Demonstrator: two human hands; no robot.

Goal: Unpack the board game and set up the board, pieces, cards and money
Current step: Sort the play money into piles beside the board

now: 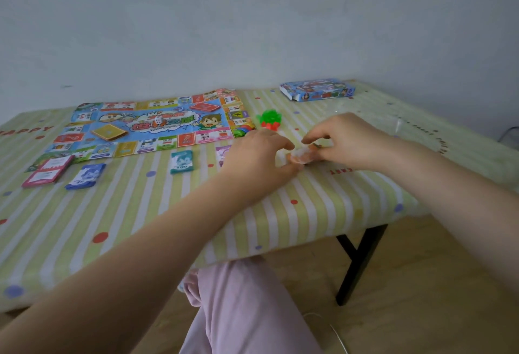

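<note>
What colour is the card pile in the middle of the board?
Yellow card pile, seen from the head view.

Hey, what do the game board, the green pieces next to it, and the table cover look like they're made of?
The game board looks like thin printed paper: it lies flat with fold creases, glossy colour print. The green pieces look like translucent moulded plastic, bright and slightly shiny. The table cover seems to be a wipeable plastic or coated sheet, smooth with a soft sheen, draped over the edge; fabric can't be ruled out.
</note>
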